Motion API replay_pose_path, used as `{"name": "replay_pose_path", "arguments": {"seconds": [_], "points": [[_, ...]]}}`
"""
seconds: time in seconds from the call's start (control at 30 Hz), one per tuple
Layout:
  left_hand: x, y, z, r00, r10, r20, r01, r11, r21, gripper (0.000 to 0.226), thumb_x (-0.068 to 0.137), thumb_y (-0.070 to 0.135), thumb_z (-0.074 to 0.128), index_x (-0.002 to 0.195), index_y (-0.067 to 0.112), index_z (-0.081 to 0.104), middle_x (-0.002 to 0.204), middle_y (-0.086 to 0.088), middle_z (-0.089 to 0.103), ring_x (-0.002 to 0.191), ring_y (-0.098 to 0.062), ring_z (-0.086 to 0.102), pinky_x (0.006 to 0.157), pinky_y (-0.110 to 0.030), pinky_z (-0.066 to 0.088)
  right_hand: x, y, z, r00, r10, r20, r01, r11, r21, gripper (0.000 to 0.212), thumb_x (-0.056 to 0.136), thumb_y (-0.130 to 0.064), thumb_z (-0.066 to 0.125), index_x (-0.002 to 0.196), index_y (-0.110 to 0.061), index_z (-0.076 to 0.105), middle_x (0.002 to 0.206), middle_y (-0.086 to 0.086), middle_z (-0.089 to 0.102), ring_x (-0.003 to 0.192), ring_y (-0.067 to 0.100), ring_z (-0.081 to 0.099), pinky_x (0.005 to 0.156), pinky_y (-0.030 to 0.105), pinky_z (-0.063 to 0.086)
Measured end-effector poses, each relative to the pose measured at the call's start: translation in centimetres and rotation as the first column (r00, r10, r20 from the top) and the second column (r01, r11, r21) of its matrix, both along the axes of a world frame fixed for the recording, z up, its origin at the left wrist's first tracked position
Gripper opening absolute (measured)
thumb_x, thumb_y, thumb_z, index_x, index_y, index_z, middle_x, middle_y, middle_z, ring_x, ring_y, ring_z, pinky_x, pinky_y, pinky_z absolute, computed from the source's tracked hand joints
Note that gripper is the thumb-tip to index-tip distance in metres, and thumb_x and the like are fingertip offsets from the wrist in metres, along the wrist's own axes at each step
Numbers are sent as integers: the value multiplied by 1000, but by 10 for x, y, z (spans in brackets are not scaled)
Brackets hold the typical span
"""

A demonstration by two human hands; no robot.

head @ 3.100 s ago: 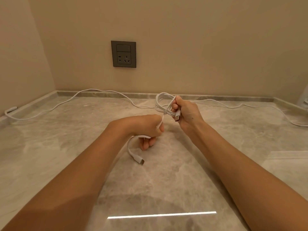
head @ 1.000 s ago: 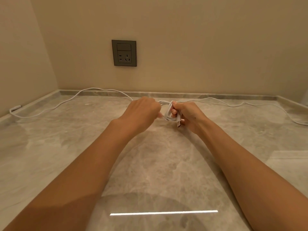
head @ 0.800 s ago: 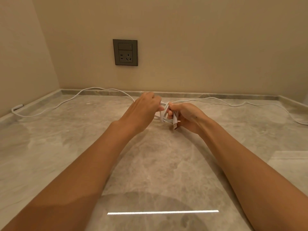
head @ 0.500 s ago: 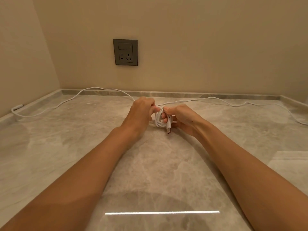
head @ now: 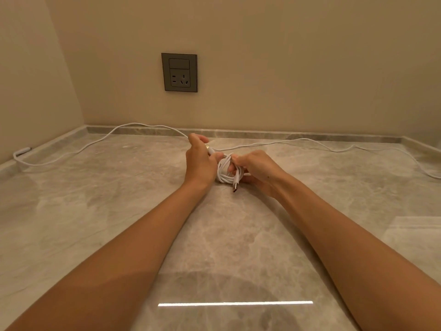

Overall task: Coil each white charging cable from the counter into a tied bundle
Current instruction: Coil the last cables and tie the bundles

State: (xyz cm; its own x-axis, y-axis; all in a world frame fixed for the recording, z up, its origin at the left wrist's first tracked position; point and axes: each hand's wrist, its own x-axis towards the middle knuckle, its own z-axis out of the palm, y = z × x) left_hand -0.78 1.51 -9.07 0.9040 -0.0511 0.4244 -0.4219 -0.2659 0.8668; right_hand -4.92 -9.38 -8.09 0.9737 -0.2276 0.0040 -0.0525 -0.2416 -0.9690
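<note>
Both forearms reach forward, wrists close together just above the desk (head: pixel 119 211). The right hand (head: pixel 256 168) curls its fingers round a small cable bundle (head: pixel 225 174), with one plug (head: pixel 235 186) hanging below it. The left hand (head: pixel 200 161), knuckles up, pinches the cable's other end just left of the bundle. Behind both hands a loose cable (head: pixel 95 144) trails across the desk to either side

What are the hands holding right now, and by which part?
A white charging cable: the right hand grips its coiled loops, and the left hand pinches its free end.
</note>
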Motion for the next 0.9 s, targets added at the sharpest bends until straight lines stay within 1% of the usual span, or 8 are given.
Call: {"name": "replay_pose_path", "arguments": {"seconds": [0.17, 0.33, 0.4, 0.6, 0.7, 0.77, 0.83, 0.9], "points": [[3, -3, -2, 999, 35, 42, -39, 994, 102, 33, 83, -4, 62, 97, 10, 37, 92, -10, 49, 75, -14, 48, 51, -1, 37, 1, -1, -1, 1000, -19, -7, 19, 1000, -12, 38, 96, -10, 45, 61, -4, 58, 68, 8, 57, 58, 16, 51, 59, 23, 45], [7, 0, -4, 969, 10, 245, -78, 960, 271, 3, 85, -3, 59, 87, -2, 61, 76, -9, 59, 64, -8, 53, 55, -17, 40, 2, -1, 0, 999, 2, -37, 3, 990, 138, 34, 98, -7, 42, 67, -1, 56, 66, 7, 56, 57, 16, 52, 45, 18, 48], [7, -1, -9, 948, -51, 315, -72, 928, 366, 14, 87, -4, 51, 80, -2, 62, 71, -12, 62, 66, -11, 54, 61, -29, 44, 3, -1, -1, 999, -4, -46, 13, 982, 189, 32, 98, -6, 41, 71, 0, 55, 66, 8, 55, 57, 17, 52, 42, 18, 48], [5, 1, -14, 959, -170, 225, 48, 886, 461, 25, 77, 2, 58, 56, 13, 49, 52, 6, 35, 57, -12, 29, 51, -25, 24, 5, -2, -3, 998, -16, -55, 31, 964, 266, 26, 98, -3, 40, 77, 0, 55, 67, 9, 55, 57, 16, 52, 40, 17, 47], [7, 4, -15, 980, -143, 136, 76, 909, 409, 23, 82, 6, 54, 60, 11, 55, 58, 6, 45, 60, -11, 37, 52, -16, 30, 6, -3, -4, 998, -21, -63, 38, 957, 287, 25, 97, -3, 41, 77, 0, 55, 67, 8, 55, 56, 16, 52, 42, 17, 48], [7, 6, -13, 981, -93, 171, 2, 884, 467, 15, 83, 0, 51, 75, 9, 61, 77, -6, 59, 73, -21, 53, 67, -29, 48, 7, -3, -3, 998, -25, -65, 43, 955, 293, 24, 96, -3, 42, 78, -1, 56, 66, 7, 56, 56, 15, 53, 43, 17, 48], [4, 6, -8, 978, -60, 197, -62, 828, 558, 15, 83, -4, 47, 87, 4, 58, 89, -15, 60, 84, -30, 57, 76, -44, 50, 8, -3, -2, 997, -30, -66, 48, 958, 282, 22, 95, -4, 44, 78, -2, 58, 66, 7, 56, 57, 15, 53, 44, 17, 49], [4, 6, -6, 975, -91, 201, -40, 822, 568, 19, 81, -5, 45, 83, 6, 61, 88, -15, 63, 84, -31, 59, 76, -43, 49, 9, -4, -3, 997, -38, -70, 55, 964, 259, 24, 95, -5, 45, 75, -3, 58, 64, 6, 57, 56, 14, 54, 45, 18, 49]]}}
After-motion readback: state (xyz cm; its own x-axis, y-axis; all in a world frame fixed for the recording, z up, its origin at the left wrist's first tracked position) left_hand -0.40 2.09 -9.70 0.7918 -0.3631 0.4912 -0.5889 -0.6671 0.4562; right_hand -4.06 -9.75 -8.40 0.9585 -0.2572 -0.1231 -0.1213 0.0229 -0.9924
